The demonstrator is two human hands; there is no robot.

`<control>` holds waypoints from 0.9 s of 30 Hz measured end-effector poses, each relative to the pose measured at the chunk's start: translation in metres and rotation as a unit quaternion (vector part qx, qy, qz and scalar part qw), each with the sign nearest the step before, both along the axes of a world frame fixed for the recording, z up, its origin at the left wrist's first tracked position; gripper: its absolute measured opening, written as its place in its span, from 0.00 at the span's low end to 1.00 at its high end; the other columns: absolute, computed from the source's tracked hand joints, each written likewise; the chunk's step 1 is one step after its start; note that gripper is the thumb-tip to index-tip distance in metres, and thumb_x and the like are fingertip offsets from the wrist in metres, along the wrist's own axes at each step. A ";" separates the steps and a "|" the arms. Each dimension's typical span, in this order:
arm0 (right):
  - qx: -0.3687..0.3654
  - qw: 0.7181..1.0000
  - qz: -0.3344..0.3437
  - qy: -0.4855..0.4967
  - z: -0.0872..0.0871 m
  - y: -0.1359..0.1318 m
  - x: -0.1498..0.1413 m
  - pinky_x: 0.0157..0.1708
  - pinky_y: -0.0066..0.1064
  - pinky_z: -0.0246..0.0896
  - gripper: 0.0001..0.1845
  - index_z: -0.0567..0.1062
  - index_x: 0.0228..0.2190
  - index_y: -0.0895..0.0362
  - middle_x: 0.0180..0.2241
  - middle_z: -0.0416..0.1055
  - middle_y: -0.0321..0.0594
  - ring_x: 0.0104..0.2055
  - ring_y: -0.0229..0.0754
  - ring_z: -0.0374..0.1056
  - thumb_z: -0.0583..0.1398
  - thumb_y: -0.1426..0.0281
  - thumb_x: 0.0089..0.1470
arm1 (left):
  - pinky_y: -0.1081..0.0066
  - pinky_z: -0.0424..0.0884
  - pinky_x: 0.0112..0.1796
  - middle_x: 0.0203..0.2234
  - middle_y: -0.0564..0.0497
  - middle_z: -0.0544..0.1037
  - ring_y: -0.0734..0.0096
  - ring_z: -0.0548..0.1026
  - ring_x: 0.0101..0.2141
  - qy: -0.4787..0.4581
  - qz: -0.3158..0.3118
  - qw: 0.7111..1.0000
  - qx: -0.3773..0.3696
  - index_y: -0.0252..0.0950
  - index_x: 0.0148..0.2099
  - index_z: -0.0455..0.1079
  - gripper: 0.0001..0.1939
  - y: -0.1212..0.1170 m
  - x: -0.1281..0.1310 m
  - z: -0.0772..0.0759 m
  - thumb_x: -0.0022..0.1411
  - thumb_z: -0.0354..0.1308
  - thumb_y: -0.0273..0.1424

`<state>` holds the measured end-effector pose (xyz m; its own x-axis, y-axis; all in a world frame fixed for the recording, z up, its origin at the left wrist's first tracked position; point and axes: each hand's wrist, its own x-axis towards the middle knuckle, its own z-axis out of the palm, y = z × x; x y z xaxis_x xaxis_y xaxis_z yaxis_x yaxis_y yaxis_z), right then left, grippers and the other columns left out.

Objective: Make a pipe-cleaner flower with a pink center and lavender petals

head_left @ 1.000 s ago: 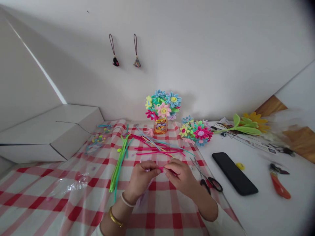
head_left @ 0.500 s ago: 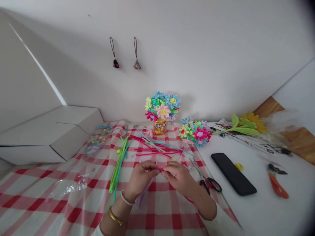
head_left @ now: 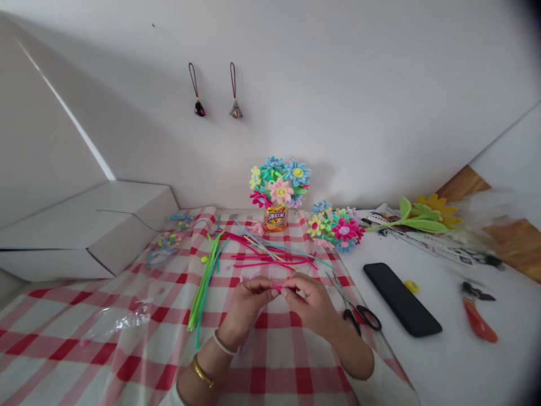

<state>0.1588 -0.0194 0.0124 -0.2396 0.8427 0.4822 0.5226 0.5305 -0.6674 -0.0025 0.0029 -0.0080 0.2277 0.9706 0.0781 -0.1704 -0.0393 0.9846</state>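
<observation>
My left hand (head_left: 249, 304) and my right hand (head_left: 308, 301) meet over the checked cloth, fingertips almost touching. Both are closed in a pinch on a short bit of pink pipe cleaner (head_left: 276, 288), most of which the fingers hide. Just beyond them lie loose pink pipe cleaners (head_left: 270, 264) mixed with blue and yellowish ones. Left of my left hand is a bundle of green pipe cleaners (head_left: 204, 287). Some pale purple strands show partly behind my left wrist. To the right of my right hand rest scissors (head_left: 355, 307) with black handles.
A can of pipe-cleaner flowers (head_left: 276, 217) stands by the wall, with a flower bunch (head_left: 340, 228) lying beside it. On the right are a black phone (head_left: 401, 299), orange-handled pliers (head_left: 477, 316) and a sunflower (head_left: 437, 211). A white box (head_left: 84, 225) sits at left, near clear plastic bags.
My right hand has shifted slightly, its fingers curling more at the pink pipe cleaner. Less of the pink shows between the fingertips. The things on the table stay where they were.
</observation>
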 end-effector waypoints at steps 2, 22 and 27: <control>0.033 0.996 0.010 -0.078 -0.001 0.001 0.002 0.31 0.30 0.57 0.07 0.72 0.28 0.57 0.26 0.68 0.38 0.31 0.39 0.62 0.54 0.74 0.53 | 0.71 0.63 0.31 0.25 0.51 0.74 0.72 0.69 0.27 0.112 -0.007 0.990 0.088 0.36 0.30 0.74 0.04 0.001 -0.002 0.001 0.49 0.62 0.30; -0.022 0.997 0.006 0.074 -0.003 0.001 -0.003 0.31 0.28 0.62 0.06 0.75 0.30 0.55 0.27 0.72 0.37 0.30 0.37 0.67 0.58 0.69 0.52 | 0.73 0.62 0.27 0.19 0.53 0.73 0.75 0.67 0.23 0.021 0.014 0.998 -0.050 0.33 0.24 0.73 0.07 -0.005 0.000 0.006 0.42 0.65 0.31; -0.115 0.981 -0.005 0.157 -0.008 0.000 -0.010 0.26 0.26 0.62 0.08 0.74 0.30 0.57 0.25 0.72 0.37 0.27 0.36 0.66 0.57 0.66 0.52 | 0.74 0.62 0.27 0.18 0.53 0.75 0.77 0.67 0.22 -0.100 0.045 0.987 -0.120 0.33 0.25 0.74 0.09 -0.003 0.005 0.003 0.37 0.68 0.29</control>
